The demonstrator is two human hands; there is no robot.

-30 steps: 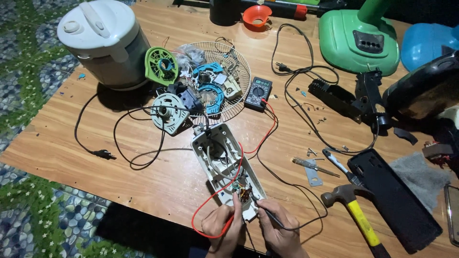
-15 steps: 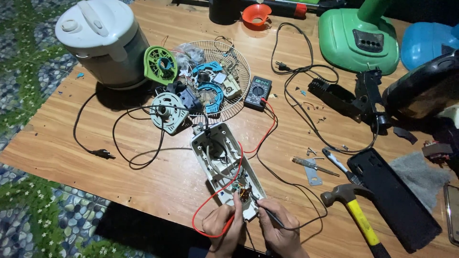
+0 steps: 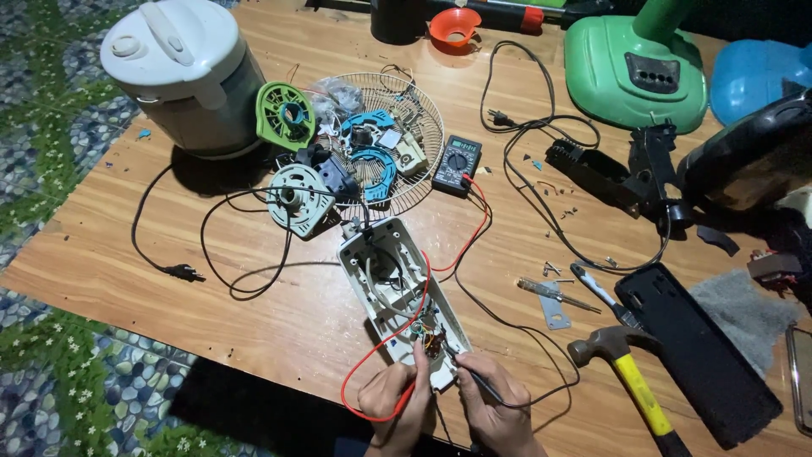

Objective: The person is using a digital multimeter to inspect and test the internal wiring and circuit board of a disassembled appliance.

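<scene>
Two hands on the opened white casing (image 3: 402, 292), and almost nothing has moved over the last second: same grip, same contact spots, only the view shifts slightly. Left to right, taking the casing as landmark: rice cooker (image 3: 182, 76) sits far up-left of it, green fan part (image 3: 285, 114) and wire fan guard (image 3: 376, 140) just above it, black plug (image 3: 182, 272) to its left. Left hand (image 3: 393, 406) at the casing's near end, fingers closed on the red probe (image 3: 406, 398), tip pressed into the wiring there. Right hand (image 3: 499, 415) just right of that, pinched on the black probe (image 3: 474, 381), tip touching the same near end. Both leads run up past the casing to the multimeter (image 3: 457, 163), up-right of it. Holding steady reads as a measurement in progress, not a repositioning. Further right of the casing: screwdrivers (image 3: 584, 292), hammer (image 3: 630, 381), black cover (image 3: 698, 347), green fan base (image 3: 634, 68) top right.
</scene>
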